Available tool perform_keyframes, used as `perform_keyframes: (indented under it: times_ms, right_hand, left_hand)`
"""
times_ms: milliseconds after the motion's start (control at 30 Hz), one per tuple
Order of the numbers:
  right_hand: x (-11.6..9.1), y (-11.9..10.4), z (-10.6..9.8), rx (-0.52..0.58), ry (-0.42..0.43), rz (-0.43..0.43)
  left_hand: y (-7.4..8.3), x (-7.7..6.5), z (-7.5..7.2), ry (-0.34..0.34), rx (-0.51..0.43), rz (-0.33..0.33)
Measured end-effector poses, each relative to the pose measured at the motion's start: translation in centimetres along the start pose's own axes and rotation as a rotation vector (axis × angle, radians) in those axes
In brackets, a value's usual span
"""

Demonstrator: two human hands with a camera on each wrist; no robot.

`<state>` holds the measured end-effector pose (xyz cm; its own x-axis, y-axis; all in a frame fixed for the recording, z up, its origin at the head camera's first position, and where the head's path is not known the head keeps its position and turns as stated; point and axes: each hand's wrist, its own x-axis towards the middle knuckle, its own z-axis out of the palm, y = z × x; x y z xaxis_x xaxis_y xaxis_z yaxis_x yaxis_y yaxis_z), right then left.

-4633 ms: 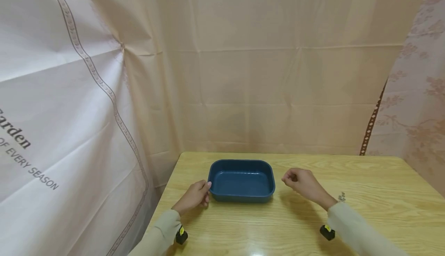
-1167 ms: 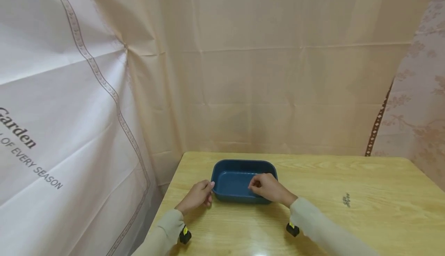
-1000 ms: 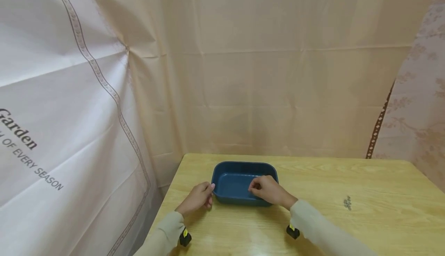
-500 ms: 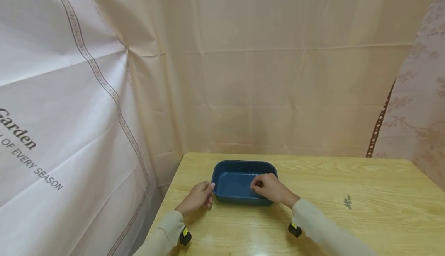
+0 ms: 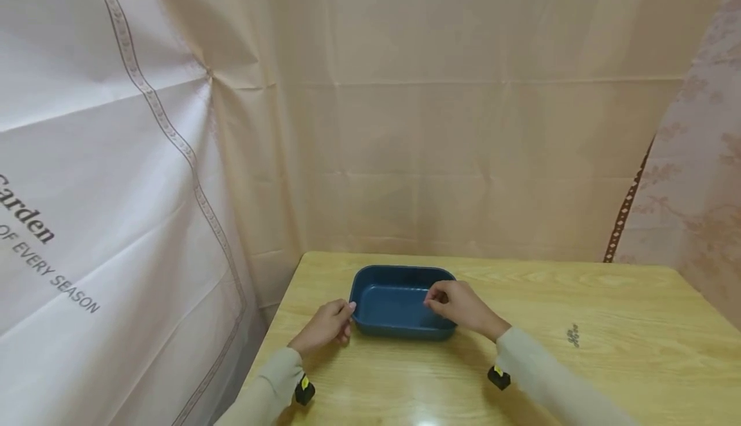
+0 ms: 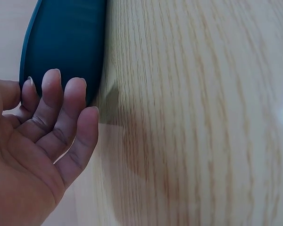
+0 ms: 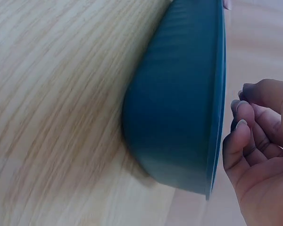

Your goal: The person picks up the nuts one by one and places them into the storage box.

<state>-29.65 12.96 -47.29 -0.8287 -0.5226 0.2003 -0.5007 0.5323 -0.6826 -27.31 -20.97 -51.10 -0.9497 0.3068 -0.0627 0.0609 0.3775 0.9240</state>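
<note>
A deep blue rectangular dish (image 5: 399, 333) with rounded corners stands upright on the wooden table. My left hand (image 5: 324, 327) pinches its left rim between thumb and index finger; in the left wrist view the other fingers of that left hand (image 6: 47, 141) are loosely bent beside the dish wall (image 6: 68, 42). Above the dish's right side, my right hand (image 5: 464, 308) has its fingers curled and thumb brought to the fingertips. From the right wrist view, this right hand (image 7: 259, 150) is just past the rim of the dish (image 7: 174, 103). Its fingertips look dark; no held thing is discernible.
The light wooden table (image 5: 625, 310) carries a small dark printed mark (image 5: 573, 336) on its right. A beige cloth (image 5: 463, 156) hangs behind, with a white lettered cloth (image 5: 87, 188) at left and a floral one (image 5: 706, 175) at right.
My right hand went from beside the dish to over its inside, then within the last half second shifted slightly right and up. The left hand stays at the left rim.
</note>
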Motion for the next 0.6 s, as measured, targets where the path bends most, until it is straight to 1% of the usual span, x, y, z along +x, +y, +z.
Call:
perform_keyframes:
  times_ms: [167, 300, 600]
  right_hand:
    - [-0.8, 0.3, -0.8, -0.014, 0.016, 0.02]
    - [-1.5, 0.7, -1.6, -0.03, 0.036, 0.037]
    - [-2.7, 1.3, -3.6, -0.05, 0.085, 0.053]
  left_hand:
    - [0.2, -0.3, 0.2, 0.002, -0.004, -0.003]
    - [0.1, -0.5, 0.2, -0.006, -0.005, -0.007]
    - [0.0, -0.1, -0.2, -0.021, 0.009, 0.004]
